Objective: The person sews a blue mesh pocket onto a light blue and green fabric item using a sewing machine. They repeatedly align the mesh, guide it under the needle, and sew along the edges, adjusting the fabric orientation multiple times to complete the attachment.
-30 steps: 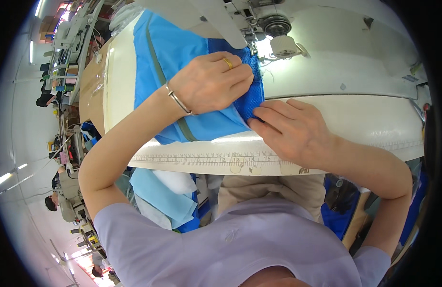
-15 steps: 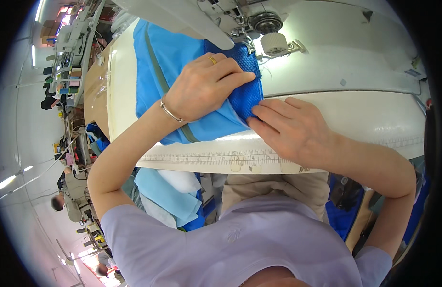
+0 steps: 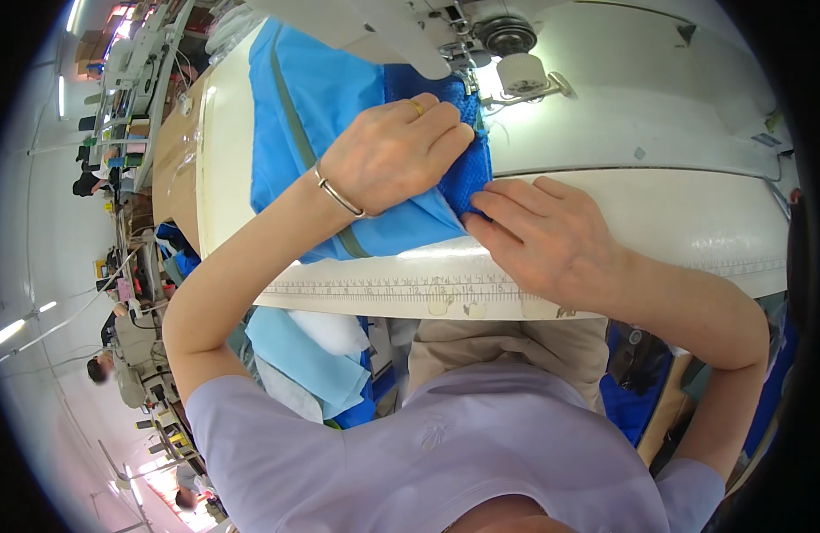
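Observation:
A light blue fabric piece (image 3: 339,89) with a grey-green stripe lies on the sewing machine table, joined along its right side by a darker blue mesh panel (image 3: 468,169). My left hand (image 3: 394,149), with a ring and a bracelet, rests on the fabric; its thumb and curled fingers pinch the mesh edge just below the presser foot (image 3: 469,82). At the near right corner, my right hand (image 3: 548,235) grips the mesh panel between thumb and fingers. The left hand hides part of the mesh.
The sewing machine (image 3: 374,27) stands over the fabric's far side, its lamp lit beside a white knob (image 3: 521,75). A printed ruler (image 3: 410,291) runs along the near table edge (image 3: 508,309). Pale blue cloth (image 3: 308,355) hangs below. Other workstations and people are at far left.
My left hand has shifted slightly right, its thumb and fingers drawn in from lying flat to pinching the mesh edge. My right hand keeps its hold at the corner, almost unmoved.

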{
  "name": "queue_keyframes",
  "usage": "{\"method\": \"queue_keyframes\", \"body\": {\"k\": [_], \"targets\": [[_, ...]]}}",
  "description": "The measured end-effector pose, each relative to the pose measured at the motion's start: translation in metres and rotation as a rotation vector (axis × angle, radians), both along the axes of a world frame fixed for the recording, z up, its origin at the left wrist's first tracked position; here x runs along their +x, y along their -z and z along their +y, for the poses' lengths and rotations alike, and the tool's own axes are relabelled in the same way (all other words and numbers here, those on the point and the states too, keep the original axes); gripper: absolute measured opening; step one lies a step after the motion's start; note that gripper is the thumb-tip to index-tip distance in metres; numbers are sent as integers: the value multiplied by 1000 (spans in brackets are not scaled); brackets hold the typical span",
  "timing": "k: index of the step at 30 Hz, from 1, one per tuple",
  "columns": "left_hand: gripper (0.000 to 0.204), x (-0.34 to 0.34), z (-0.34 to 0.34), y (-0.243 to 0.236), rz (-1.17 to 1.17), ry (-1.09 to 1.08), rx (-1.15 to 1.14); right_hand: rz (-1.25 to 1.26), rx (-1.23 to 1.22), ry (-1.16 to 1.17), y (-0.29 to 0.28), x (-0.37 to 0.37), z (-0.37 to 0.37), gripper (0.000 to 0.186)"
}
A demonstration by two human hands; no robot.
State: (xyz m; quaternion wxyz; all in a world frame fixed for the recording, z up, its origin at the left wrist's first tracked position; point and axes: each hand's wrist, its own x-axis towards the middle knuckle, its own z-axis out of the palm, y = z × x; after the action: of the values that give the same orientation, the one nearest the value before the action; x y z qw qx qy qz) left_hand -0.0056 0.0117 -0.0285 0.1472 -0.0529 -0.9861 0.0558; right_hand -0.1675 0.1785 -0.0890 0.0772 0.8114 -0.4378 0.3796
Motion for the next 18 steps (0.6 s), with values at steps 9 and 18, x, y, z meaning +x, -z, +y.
{"method": "queue_keyframes", "body": {"k": [9, 18], "targets": [[25, 1, 1, 16, 101, -6, 29, 30, 33, -21, -2, -4, -1, 20], [26, 8, 3, 21, 155, -38, 137, 76, 121, -60, -13, -11, 2, 26]]}}
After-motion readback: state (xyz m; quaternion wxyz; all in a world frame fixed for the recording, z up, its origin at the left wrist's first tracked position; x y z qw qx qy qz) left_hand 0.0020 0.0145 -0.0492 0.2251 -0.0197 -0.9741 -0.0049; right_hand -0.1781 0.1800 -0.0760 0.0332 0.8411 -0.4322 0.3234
